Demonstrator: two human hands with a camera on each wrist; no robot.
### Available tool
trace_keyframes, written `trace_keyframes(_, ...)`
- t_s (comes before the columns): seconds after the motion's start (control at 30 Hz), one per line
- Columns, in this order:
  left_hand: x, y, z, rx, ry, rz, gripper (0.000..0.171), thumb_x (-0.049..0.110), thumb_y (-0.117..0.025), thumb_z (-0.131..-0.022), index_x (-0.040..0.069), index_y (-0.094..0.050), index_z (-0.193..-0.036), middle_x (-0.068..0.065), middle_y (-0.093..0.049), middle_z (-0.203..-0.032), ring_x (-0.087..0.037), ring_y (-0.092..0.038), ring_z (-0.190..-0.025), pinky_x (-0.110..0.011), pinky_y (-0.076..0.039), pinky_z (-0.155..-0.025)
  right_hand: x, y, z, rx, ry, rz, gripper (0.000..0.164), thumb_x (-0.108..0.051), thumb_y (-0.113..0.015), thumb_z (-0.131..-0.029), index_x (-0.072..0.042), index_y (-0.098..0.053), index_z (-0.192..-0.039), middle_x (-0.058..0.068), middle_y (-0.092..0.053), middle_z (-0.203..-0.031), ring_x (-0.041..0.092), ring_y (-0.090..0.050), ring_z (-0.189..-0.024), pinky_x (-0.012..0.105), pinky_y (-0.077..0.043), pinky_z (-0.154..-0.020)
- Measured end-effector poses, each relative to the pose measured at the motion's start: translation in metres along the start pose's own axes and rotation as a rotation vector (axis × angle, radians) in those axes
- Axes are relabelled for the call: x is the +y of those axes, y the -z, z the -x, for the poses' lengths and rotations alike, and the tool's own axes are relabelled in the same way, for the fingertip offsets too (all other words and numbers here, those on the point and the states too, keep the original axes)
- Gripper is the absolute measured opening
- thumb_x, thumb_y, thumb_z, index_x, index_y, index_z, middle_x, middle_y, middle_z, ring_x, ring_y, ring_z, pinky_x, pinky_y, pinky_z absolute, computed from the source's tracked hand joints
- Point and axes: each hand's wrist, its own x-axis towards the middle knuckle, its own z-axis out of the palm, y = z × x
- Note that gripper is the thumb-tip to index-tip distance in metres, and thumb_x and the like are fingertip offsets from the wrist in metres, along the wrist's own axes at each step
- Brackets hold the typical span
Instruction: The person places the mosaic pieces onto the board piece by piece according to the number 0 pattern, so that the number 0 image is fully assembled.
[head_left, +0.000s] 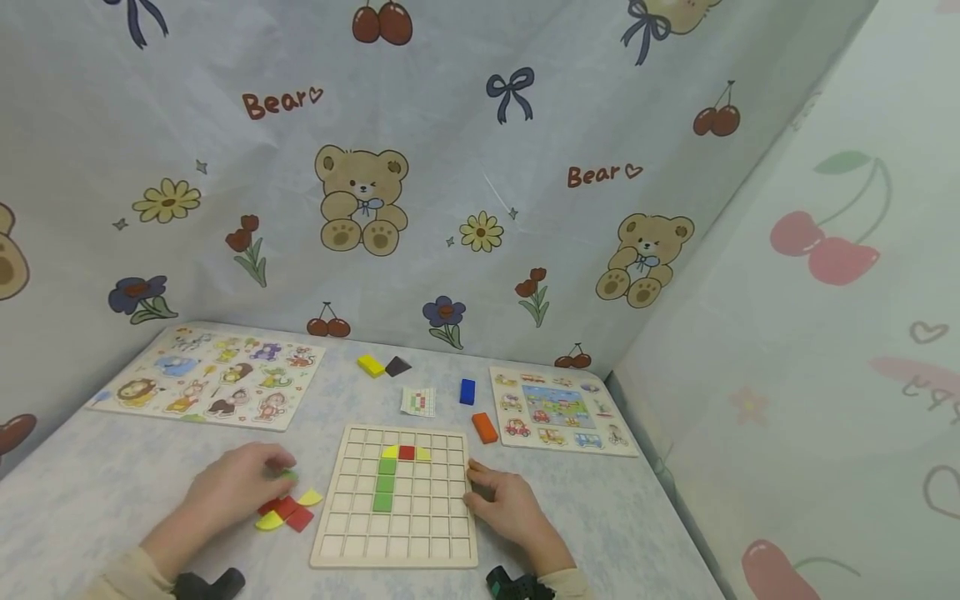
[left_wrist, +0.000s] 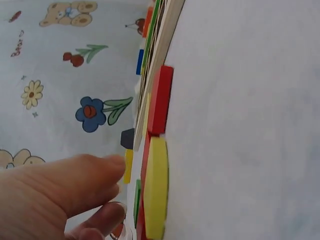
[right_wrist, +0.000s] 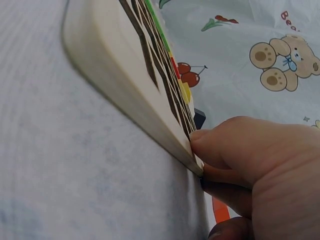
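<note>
My left hand (head_left: pixel 238 481) is over a small pile of pieces left of the wooden grid board (head_left: pixel 348 550). Its thumb and fingertips are beside a green piece (left_wrist: pixel 137 202), with a gap between them in the left wrist view. Red squares (head_left: pixel 300 519) and curved yellow pieces (head_left: pixel 268 522) lie at the fingers. My right hand (head_left: pixel 510 504) pinches the board's right edge, thumb on top and fingers at the side. Set in the grid are three green squares (head_left: pixel 385 483) in a column, topped by a row of a red square (head_left: pixel 407 452) between two yellow pieces (head_left: pixel 423 454).
Behind the board lie a small pattern card (head_left: pixel 418 402), a blue block (head_left: pixel 467 392), an orange block (head_left: pixel 484 427), a yellow block (head_left: pixel 371 366) and a black piece (head_left: pixel 397 366). An animal puzzle board (head_left: pixel 217 375) is back left, a vehicle puzzle board (head_left: pixel 600 446) back right.
</note>
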Motion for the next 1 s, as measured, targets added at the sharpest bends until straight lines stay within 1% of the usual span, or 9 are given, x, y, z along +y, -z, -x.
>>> trace_keyframes(0.1, 0.009, -0.008, 0.004, 0.018, -0.058, -0.022, 0.040, 0.051, -0.085, -0.079, 0.024, -0.074, -0.106, 0.005, -0.071, -0.104, -0.018, -0.066, -0.097, -0.047, -0.054, -0.081, 0.000, 0.000, 0.000, 0.001, -0.001, -0.002, 0.043, -0.028, -0.074, -0.094, -0.007, -0.069, -0.131, 0.002, -0.063, -0.143, 0.028, -0.061, -0.132, 0.051, -0.049, -0.105)
trace_keyframes(0.27, 0.021, -0.020, 0.006, -0.011, -0.131, -0.046, 0.041, 0.061, -0.085, -0.073, 0.030, -0.073, -0.098, 0.012, -0.063, -0.090, -0.010, -0.056, -0.081, -0.036, -0.048, -0.068, 0.001, 0.000, -0.001, 0.004, -0.002, -0.008, 0.043, -0.027, -0.074, -0.093, -0.007, -0.070, -0.131, 0.002, -0.063, -0.143, 0.028, -0.060, -0.132, 0.051, -0.049, -0.106)
trace_keyframes(0.33, 0.023, -0.022, 0.007, -0.010, -0.136, -0.057, 0.038, 0.059, -0.086, -0.073, 0.030, -0.073, -0.095, 0.013, -0.061, -0.087, -0.009, -0.054, -0.078, -0.035, -0.047, -0.067, 0.001, 0.000, -0.001, 0.003, -0.002, -0.010, 0.043, -0.027, -0.074, -0.093, -0.007, -0.070, -0.131, 0.002, -0.063, -0.143, 0.028, -0.060, -0.132, 0.051, -0.049, -0.106)
trace_keyframes(0.5, 0.022, -0.020, 0.006, -0.007, -0.125, -0.061, 0.027, 0.045, -0.089, -0.075, 0.032, -0.074, -0.094, 0.015, -0.068, -0.092, -0.008, -0.063, -0.086, -0.040, -0.054, -0.074, 0.001, -0.001, 0.000, -0.002, -0.003, -0.006, 0.043, -0.027, -0.074, -0.093, -0.007, -0.070, -0.131, 0.003, -0.063, -0.143, 0.029, -0.060, -0.132, 0.051, -0.049, -0.106)
trace_keyframes(0.6, 0.022, -0.018, 0.006, -0.015, -0.138, -0.056, 0.024, 0.039, -0.088, -0.077, 0.031, -0.075, -0.096, 0.014, -0.071, -0.095, -0.010, -0.066, -0.089, -0.042, -0.055, -0.076, 0.001, 0.000, 0.000, -0.003, -0.007, -0.004, 0.043, -0.027, -0.074, -0.093, -0.007, -0.070, -0.131, 0.002, -0.063, -0.143, 0.029, -0.060, -0.132, 0.051, -0.049, -0.106)
trace_keyframes(0.73, 0.028, -0.018, 0.009, 0.000, -0.156, 0.002, 0.024, 0.035, -0.088, -0.078, 0.030, -0.076, -0.099, 0.015, -0.071, -0.093, -0.007, -0.063, -0.077, -0.036, -0.053, -0.070, 0.000, 0.000, 0.000, -0.002, -0.002, -0.010, 0.043, -0.026, -0.074, -0.094, -0.006, -0.069, -0.131, 0.003, -0.063, -0.143, 0.029, -0.060, -0.132, 0.052, -0.049, -0.106)
trace_keyframes(0.8, 0.035, -0.021, 0.013, -0.004, -0.200, 0.046, 0.024, 0.034, -0.087, -0.078, 0.031, -0.076, -0.099, 0.018, -0.070, -0.092, -0.002, -0.059, -0.073, -0.031, -0.050, -0.066, -0.001, 0.000, 0.001, 0.000, -0.001, -0.014, 0.043, -0.026, -0.074, -0.093, -0.006, -0.070, -0.131, 0.004, -0.063, -0.143, 0.029, -0.060, -0.132, 0.051, -0.048, -0.106)
trace_keyframes(0.9, 0.047, -0.029, 0.020, -0.039, -0.328, 0.091, 0.022, 0.032, -0.086, -0.079, 0.032, -0.076, -0.099, 0.023, -0.068, -0.092, 0.003, -0.057, -0.070, -0.025, -0.048, -0.063, -0.001, 0.000, 0.001, 0.001, -0.001, -0.023, 0.042, -0.025, -0.074, -0.093, -0.006, -0.070, -0.131, 0.004, -0.063, -0.143, 0.029, -0.060, -0.132, 0.052, -0.048, -0.107)
trace_keyframes(1.0, 0.061, -0.040, 0.023, -0.057, -0.456, 0.063, 0.018, 0.031, -0.084, -0.081, 0.033, -0.076, -0.097, 0.027, -0.066, -0.092, 0.007, -0.056, -0.077, -0.023, -0.049, -0.066, -0.001, 0.000, 0.001, -0.001, -0.005, -0.023, 0.042, -0.025, -0.073, -0.093, -0.007, -0.070, -0.131, 0.003, -0.063, -0.143, 0.029, -0.060, -0.133, 0.051, -0.048, -0.107)
